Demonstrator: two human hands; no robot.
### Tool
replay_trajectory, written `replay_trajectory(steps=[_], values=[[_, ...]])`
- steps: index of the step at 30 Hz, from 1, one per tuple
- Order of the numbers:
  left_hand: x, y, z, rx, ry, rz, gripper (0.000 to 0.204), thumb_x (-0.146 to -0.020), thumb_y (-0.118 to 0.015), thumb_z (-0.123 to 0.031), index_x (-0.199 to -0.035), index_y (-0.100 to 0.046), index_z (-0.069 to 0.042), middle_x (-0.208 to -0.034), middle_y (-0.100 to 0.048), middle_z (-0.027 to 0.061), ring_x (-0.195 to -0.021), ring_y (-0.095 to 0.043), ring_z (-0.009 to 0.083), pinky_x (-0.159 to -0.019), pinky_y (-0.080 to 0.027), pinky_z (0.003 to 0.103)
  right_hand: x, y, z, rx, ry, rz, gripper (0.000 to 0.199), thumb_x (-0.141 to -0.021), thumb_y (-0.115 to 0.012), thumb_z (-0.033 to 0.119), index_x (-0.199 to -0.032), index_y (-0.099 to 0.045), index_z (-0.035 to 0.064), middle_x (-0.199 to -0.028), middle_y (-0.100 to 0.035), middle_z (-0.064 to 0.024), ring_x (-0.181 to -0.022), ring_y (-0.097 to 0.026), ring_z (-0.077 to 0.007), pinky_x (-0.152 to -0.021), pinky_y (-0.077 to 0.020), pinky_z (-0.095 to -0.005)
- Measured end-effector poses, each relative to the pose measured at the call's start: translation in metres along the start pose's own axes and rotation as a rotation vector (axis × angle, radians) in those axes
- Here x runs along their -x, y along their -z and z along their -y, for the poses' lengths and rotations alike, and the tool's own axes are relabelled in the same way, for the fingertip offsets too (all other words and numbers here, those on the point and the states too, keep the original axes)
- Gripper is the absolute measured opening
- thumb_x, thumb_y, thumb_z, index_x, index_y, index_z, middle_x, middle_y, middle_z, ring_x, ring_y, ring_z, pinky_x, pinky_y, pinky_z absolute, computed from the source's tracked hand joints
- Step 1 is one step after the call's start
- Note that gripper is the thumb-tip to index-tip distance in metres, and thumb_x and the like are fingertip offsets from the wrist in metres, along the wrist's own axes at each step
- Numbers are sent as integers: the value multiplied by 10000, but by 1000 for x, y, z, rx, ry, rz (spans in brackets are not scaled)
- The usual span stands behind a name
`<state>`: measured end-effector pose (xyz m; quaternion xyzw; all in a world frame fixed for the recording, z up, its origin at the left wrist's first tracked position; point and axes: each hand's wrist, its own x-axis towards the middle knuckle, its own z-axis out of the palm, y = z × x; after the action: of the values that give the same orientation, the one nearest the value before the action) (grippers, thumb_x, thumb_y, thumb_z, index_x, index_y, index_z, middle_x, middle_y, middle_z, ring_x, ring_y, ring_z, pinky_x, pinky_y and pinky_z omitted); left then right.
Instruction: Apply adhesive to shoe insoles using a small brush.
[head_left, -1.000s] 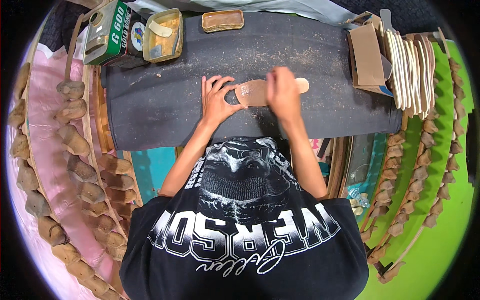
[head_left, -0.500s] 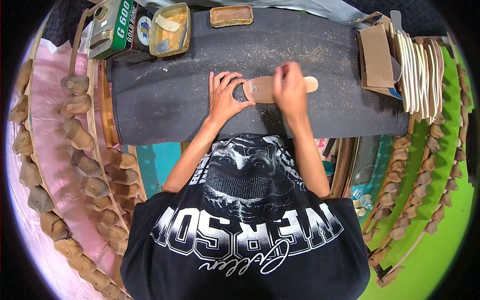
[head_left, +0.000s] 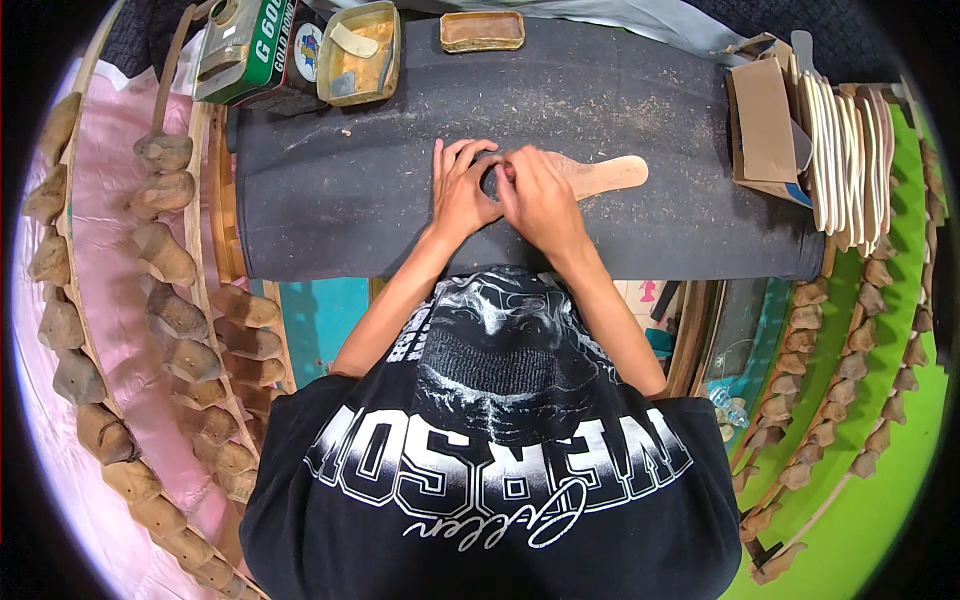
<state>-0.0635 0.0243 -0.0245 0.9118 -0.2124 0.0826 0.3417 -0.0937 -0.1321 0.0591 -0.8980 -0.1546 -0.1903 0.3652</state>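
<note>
A flat, tan, sole-shaped insole [head_left: 612,176] lies on the dark cloth of the table, its narrow end pointing right. Round its left end curve the thumb and forefinger of my left hand [head_left: 462,193], with the other fingers spread on the cloth. My right hand [head_left: 545,203] is over the left part of the insole, hiding much of it. Its fingers are pinched together close to my left fingertips. Whatever sits in that pinch is too small or too covered to make out.
At the back left stand a green and black metal can [head_left: 262,62] and a stained tray [head_left: 395,60]; a shallow brown dish [head_left: 482,32] is beside them. A cardboard box [head_left: 762,125] and several stacked pale insoles [head_left: 845,160] occupy the right. Wooden shoe lasts [head_left: 172,255] hang on both sides.
My right hand has moved left along the insole, from its middle to its left end, uncovering more of the narrow end. My left hand stays round the left end. The whole view shifted slightly.
</note>
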Motion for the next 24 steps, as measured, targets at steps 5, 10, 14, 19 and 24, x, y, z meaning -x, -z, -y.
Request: replay_trajectory(steps=[5,10,14,19,24], values=[[1,2,0,13,13,8,521,-699,-910,-321,-1166,-787,-124,-1383,-650,-1,-1397,-511,290,-1300,-190,638,-5,-3,-5,-59,-45,-80,137,-956,-740,29,-1031,-630,-7,-911,-643,-172,-819,-675,-371,-733,-542,-461],[0,0,1,10,-10,1,652,-598,-983,-509,-1103,-801,-138,-1349,-657,-1,-1390,-503,299,-1296,-190,648,1,2,-13,-184,-219,-85,130,-985,-728,39,-1060,-639,-19,-935,-693,-180,-795,-719,-337,-740,-575,-406],[0,1,1,23,-22,7,713,-548,-984,-568,-1094,-798,-149,-1350,-659,-2,-1389,-502,302,-1299,-182,649,12,19,-21,-163,-338,-223,113,-979,-711,33,-1027,-622,-18,-928,-671,-193,-844,-704,-378,-751,-565,-456],[2,-6,6,-10,-35,-21,717,-538,-989,-560,-1094,-798,-149,-1357,-654,-5,-1391,-501,300,-1304,-180,644,12,8,-7,-23,-48,-83,125,-925,-724,-8,-998,-623,-11,-915,-650,-183,-843,-656,-388,-763,-533,-470],[0,3,1,25,-11,17,710,-546,-992,-549,-1099,-805,-144,-1365,-649,2,-1393,-501,300,-1310,-176,635,23,20,-35,-195,-334,-195,104,-1000,-703,53,-1038,-639,-20,-928,-687,-184,-821,-702,-325,-736,-570,-419]])
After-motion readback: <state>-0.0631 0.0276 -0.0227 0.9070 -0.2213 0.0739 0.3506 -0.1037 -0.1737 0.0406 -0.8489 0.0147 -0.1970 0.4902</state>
